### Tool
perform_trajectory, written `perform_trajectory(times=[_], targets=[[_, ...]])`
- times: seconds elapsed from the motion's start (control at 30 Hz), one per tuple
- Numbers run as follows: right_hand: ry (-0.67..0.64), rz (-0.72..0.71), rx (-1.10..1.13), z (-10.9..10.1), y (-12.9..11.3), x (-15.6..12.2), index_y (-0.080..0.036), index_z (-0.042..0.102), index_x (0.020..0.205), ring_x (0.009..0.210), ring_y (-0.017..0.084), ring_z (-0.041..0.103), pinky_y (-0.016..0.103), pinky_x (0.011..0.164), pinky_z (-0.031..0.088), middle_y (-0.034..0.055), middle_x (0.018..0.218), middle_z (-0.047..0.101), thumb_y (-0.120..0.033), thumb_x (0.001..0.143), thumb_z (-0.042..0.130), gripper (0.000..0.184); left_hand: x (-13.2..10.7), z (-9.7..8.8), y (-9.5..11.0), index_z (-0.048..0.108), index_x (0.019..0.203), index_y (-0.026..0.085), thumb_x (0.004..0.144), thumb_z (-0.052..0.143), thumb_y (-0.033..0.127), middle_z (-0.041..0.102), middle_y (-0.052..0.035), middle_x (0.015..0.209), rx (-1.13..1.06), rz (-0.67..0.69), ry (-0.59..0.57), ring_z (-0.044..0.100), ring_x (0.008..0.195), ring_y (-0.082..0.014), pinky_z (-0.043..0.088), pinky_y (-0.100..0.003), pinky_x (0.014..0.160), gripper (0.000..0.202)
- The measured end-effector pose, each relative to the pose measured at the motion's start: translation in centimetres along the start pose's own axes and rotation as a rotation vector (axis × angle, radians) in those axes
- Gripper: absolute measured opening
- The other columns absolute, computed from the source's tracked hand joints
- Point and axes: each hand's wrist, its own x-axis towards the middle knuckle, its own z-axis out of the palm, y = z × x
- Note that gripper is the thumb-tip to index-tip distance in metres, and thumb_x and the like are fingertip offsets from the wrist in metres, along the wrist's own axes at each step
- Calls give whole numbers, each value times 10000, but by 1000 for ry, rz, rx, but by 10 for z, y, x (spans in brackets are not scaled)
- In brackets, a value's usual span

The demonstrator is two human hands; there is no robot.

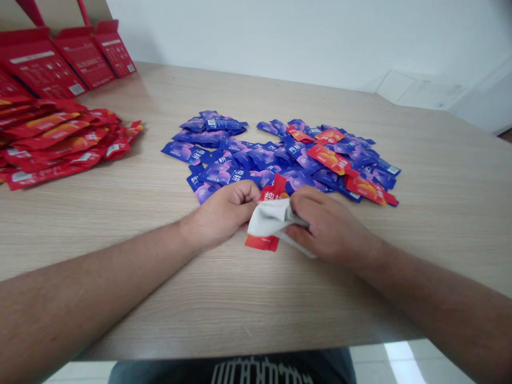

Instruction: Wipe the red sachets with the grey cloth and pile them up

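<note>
My left hand (228,213) is closed on the edge of a red sachet (262,243), which stands out above and below a cloth. Bunched in my right hand (330,224) is a whitish-grey cloth (269,216), lying across the sachet's front and covering its middle. Just beyond my hands spreads a pile of blue-purple sachets (236,160). On the right part of that pile lie several red-orange sachets (330,159).
A stack of red sachets (60,138) lies at the left of the wooden table (208,304). Behind it stand red cartons (86,61) with raised flaps. A white wall (272,42) bounds the table's far side.
</note>
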Motion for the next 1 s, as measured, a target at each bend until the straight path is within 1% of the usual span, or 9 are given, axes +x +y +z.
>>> perform_trajectory(times=[0.13, 0.27, 0.33, 0.47, 0.53, 0.7, 0.77, 0.9, 1.0], targets=[[-112, -161, 37, 2, -7, -2, -211, 609, 994, 929, 233, 630, 353, 806, 500, 76, 1049, 687, -223, 997, 628, 23, 0, 0, 0, 575, 842, 185, 832, 786, 286, 599, 36, 686, -45, 0, 2, 526, 546, -78, 400, -178, 502, 234], [82, 92, -36, -2, 9, 2, -210, 570, 940, 870, 240, 608, 355, 746, 479, 80, 973, 649, -359, 1010, 654, 185, 0, 1, 2, 564, 850, 184, 828, 804, 271, 582, 54, 655, -81, -30, -5, 491, 503, -61, 375, -169, 472, 256], [107, 131, -42, -3, 13, 3, -211, 562, 933, 873, 244, 605, 355, 744, 479, 81, 961, 643, -373, 998, 666, 203, 0, 2, 3, 556, 849, 187, 827, 809, 264, 571, 64, 637, -104, -48, 8, 483, 485, -57, 361, -165, 457, 265], [-106, -115, 61, 0, 3, 2, -218, 588, 931, 891, 220, 613, 339, 780, 498, 72, 1005, 676, -230, 968, 650, 73, -1, 3, 6, 554, 844, 184, 819, 813, 259, 577, 62, 637, -163, -61, 29, 494, 482, -59, 367, -161, 449, 271], [-133, -169, 74, 0, 1, 1, -218, 603, 954, 901, 217, 613, 342, 794, 500, 72, 1024, 683, -214, 976, 633, 37, -1, 3, 6, 554, 848, 185, 814, 822, 268, 583, 59, 641, -180, -55, 18, 503, 485, -63, 369, -162, 444, 283], [104, 129, -21, -1, 14, 3, -218, 564, 930, 870, 234, 588, 356, 748, 479, 80, 962, 646, -389, 1009, 635, 201, 1, 4, 6, 544, 843, 185, 777, 876, 282, 587, 66, 636, -219, -67, 26, 513, 488, -63, 382, -157, 440, 352], [71, 109, -4, 0, 12, 4, -220, 557, 922, 867, 230, 589, 352, 748, 483, 75, 958, 648, -365, 996, 644, 185, 1, 4, 6, 542, 850, 187, 794, 857, 274, 584, 66, 633, -228, -70, 48, 510, 488, -63, 380, -158, 440, 332], [-125, -92, 69, 2, 0, 2, -222, 578, 931, 884, 213, 606, 337, 777, 497, 62, 998, 669, -212, 966, 644, 75, -1, 4, 6, 539, 869, 192, 853, 785, 257, 598, 54, 652, -198, -59, 67, 518, 498, -71, 397, -170, 463, 255], [1, 15, 26, 1, 6, 2, -214, 568, 947, 901, 229, 607, 355, 791, 504, 77, 994, 657, -261, 980, 658, 107, -1, 3, 4, 541, 864, 191, 866, 782, 271, 584, 57, 654, -129, -33, 23, 504, 503, -64, 373, -164, 469, 254]])
